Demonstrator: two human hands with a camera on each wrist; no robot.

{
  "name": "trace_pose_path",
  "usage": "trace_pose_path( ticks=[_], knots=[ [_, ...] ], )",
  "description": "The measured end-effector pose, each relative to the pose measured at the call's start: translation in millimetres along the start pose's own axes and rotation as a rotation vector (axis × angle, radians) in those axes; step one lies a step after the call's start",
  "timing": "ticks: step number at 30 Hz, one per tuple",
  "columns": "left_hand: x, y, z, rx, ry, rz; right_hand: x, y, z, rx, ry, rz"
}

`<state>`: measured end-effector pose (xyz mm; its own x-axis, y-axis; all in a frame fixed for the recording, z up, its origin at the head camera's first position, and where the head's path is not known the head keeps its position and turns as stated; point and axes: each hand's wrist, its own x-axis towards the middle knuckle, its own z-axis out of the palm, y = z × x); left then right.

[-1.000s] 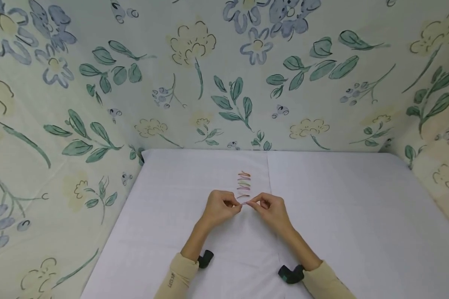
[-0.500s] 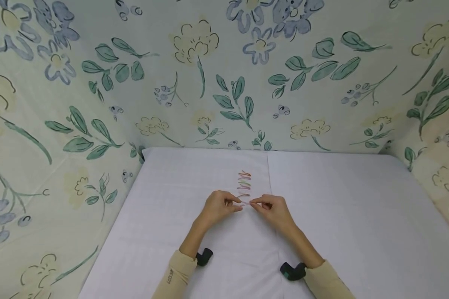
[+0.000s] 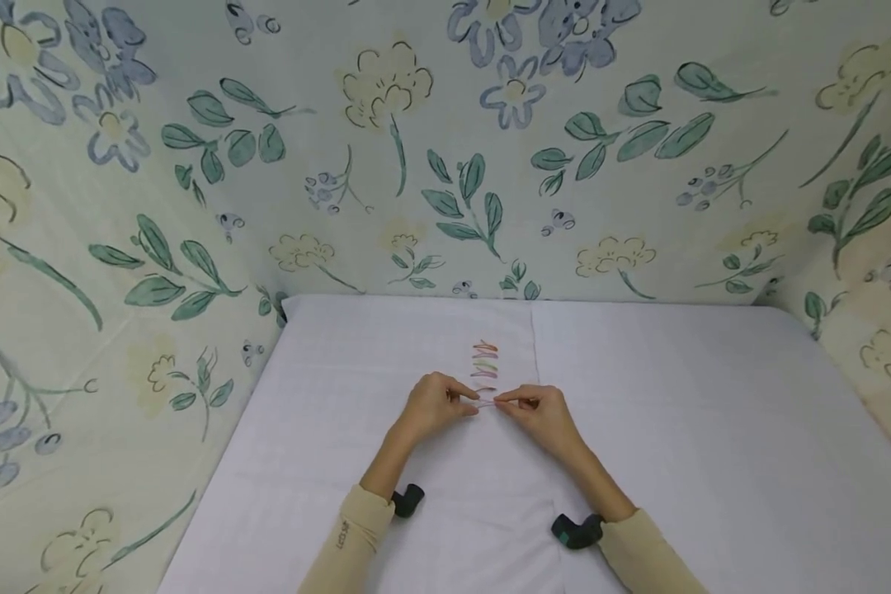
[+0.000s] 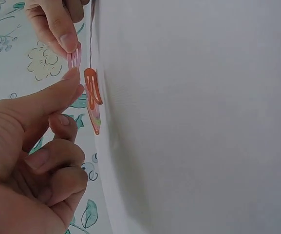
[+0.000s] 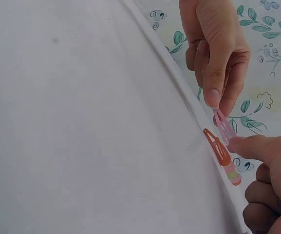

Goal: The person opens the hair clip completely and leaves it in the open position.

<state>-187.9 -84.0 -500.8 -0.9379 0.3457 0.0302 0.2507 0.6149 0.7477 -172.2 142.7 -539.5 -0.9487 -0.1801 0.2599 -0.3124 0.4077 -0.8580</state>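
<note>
Between my two hands is a pink snap hair clip (image 3: 486, 403), just above the white cloth. My left hand (image 3: 434, 406) pinches one end of it with thumb and forefinger. The opposite end is pinched by my right hand (image 3: 538, 417). In the right wrist view, the pink clip (image 5: 222, 125) shows its two narrow arms meeting at a point by the left thumb. Close beyond the hands lies an orange hair clip (image 5: 217, 147), its inner tongue standing away from the frame. The fingertips hide both ends of the pink clip.
Several more hair clips (image 3: 484, 365), in orange, pink and green, lie in a column on the white-covered table (image 3: 683, 429). Flowered cloth (image 3: 386, 181) hangs behind and at the sides. A black camera mount (image 3: 408, 500) sits at each wrist.
My hands have drawn slightly apart since a second ago, and more of the pink clip shows between the fingertips. The clips in the column have stayed put.
</note>
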Motion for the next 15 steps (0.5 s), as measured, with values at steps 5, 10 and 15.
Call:
trace_pose_path(
  ticks=[5,10,15],
  knots=[
    [6.6,-1.0,-5.3,0.056,-0.033,-0.015,4.8,-0.2,5.3,-0.012,0.014,0.025],
    [10.6,-1.8,-9.1,0.099,-0.072,-0.015,7.7,-0.8,9.2,-0.041,0.033,0.072],
    [12.0,-2.6,-10.8,0.115,-0.08,-0.015,9.9,-4.4,10.2,-0.066,0.041,0.096]
  ],
)
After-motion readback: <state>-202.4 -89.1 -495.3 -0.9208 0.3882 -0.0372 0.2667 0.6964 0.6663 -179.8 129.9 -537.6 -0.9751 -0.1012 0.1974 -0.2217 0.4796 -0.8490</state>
